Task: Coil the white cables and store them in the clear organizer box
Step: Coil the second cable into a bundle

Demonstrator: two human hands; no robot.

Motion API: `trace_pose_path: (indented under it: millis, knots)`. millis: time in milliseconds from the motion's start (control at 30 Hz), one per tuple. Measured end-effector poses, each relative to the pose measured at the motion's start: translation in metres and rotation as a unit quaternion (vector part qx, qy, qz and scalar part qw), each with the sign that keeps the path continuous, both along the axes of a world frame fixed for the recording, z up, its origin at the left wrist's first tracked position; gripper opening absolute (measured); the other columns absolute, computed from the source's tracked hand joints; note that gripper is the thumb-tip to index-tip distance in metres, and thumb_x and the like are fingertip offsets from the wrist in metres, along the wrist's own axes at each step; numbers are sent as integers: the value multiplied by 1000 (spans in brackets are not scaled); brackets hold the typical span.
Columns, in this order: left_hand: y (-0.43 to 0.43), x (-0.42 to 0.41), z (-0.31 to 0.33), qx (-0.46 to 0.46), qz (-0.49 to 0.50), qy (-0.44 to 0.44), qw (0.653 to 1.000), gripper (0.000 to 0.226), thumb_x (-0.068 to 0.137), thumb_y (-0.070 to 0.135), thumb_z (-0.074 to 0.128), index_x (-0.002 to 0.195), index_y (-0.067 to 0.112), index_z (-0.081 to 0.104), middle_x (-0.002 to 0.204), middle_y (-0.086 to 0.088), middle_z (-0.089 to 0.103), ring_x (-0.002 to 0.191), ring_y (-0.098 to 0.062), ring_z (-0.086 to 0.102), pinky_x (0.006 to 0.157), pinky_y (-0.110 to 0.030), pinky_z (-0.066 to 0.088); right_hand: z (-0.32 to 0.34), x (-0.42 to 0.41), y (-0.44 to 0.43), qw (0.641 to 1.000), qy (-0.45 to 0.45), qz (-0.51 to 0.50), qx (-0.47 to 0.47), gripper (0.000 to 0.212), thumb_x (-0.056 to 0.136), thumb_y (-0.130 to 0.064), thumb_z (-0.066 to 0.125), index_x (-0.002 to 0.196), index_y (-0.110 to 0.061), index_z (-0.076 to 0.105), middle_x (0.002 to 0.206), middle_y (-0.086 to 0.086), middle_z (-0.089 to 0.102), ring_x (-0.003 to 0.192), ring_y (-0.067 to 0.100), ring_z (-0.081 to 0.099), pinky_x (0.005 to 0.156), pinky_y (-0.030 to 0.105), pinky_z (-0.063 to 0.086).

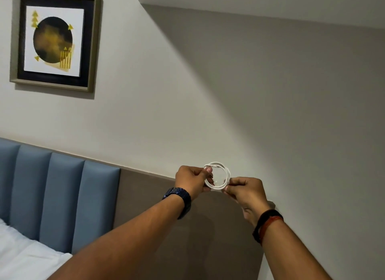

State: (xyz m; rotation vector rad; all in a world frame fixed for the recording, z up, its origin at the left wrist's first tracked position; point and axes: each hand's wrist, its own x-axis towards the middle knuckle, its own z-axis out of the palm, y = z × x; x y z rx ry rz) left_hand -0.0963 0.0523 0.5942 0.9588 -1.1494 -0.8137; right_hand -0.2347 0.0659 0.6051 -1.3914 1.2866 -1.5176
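Observation:
A white cable (224,168) is wound into a small round coil, held up in the air in front of the wall. My left hand (192,180), with a dark blue watch on its wrist, pinches the coil's left side. My right hand (246,191), with a black and red band on its wrist, pinches the lower right side. A connector end shows inside the loop. The clear organizer box is not in view.
A blue padded headboard (58,192) and a grey-brown wall panel (145,198) run behind my arms. White bedding (23,256) lies at the lower left. A framed picture (55,40) hangs on the wall at the upper left.

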Motion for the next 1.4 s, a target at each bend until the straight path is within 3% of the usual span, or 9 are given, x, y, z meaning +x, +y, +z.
trace_pose_path:
  millis: [133, 433, 567, 733, 1033, 1100, 1133, 1267, 1400]
  knots:
    - [0, -1, -3, -12, 20, -43, 999, 25, 84, 23, 66, 65, 10, 72, 66, -11, 72, 64, -23, 72, 66, -38, 61, 6, 1, 0, 996, -85, 30, 25, 5, 73, 7, 64, 72, 8, 69, 74, 18, 70, 74, 27, 69, 69, 32, 59]
    - [0, -1, -2, -54, 46, -247, 967, 25, 88, 31, 59, 69, 19, 70, 71, -5, 74, 63, -13, 71, 70, -34, 59, 4, 2, 2, 996, -75, -47, -29, 15, 73, 7, 72, 79, -6, 73, 72, 9, 70, 62, 18, 61, 53, 24, 42]
    - [-2, 6, 2, -37, 20, -245, 969, 27, 91, 30, 55, 67, 21, 65, 74, -5, 72, 62, -12, 70, 68, -32, 60, 8, 1, 3, 999, -37, 9, 1, 14, 79, 6, 67, 77, -7, 71, 79, 14, 72, 73, 24, 67, 63, 28, 53]
    - [-3, 16, -1, 18, -105, -172, 979, 26, 92, 33, 52, 75, 19, 67, 75, 3, 70, 68, -11, 71, 74, -36, 58, 13, -1, 4, 998, 25, 58, 29, 18, 89, -1, 57, 75, -10, 64, 70, 6, 66, 53, 7, 58, 35, 9, 37]
    - [-4, 32, -6, 62, -150, -98, 982, 29, 91, 37, 53, 74, 16, 65, 74, 0, 70, 67, -14, 71, 73, -36, 59, 10, 1, 11, 982, 63, 171, 56, 12, 91, -7, 54, 87, -16, 62, 71, 0, 64, 70, 13, 55, 64, 30, 32]
    - [-4, 32, -6, 68, -147, -95, 982, 29, 90, 37, 54, 79, 13, 66, 73, 0, 70, 67, -15, 71, 69, -36, 60, 8, 3, 12, 981, 47, 183, 54, 4, 88, -14, 63, 92, -14, 63, 75, 2, 67, 73, 16, 58, 71, 33, 36]
    - [-4, 31, -5, 70, -145, -95, 982, 29, 90, 36, 55, 82, 11, 67, 73, -1, 70, 68, -15, 72, 68, -36, 60, 7, 3, 11, 981, 36, 186, 48, 15, 83, -15, 70, 96, -10, 63, 80, 6, 69, 76, 19, 60, 74, 34, 40]
    - [-7, 29, -3, 68, -110, -106, 986, 30, 90, 37, 55, 73, 14, 65, 76, -5, 69, 66, -18, 71, 68, -39, 60, 5, 2, 11, 988, 49, 143, 17, 36, 68, 9, 76, 100, -2, 63, 84, 15, 70, 76, 23, 66, 72, 29, 56]
    - [-8, 26, -4, 55, -105, -117, 986, 30, 91, 35, 54, 73, 14, 64, 75, -6, 69, 63, -18, 71, 66, -38, 61, 3, 3, 10, 991, 14, 132, 5, 21, 71, 1, 77, 88, 1, 66, 81, 17, 69, 71, 22, 66, 70, 30, 59]
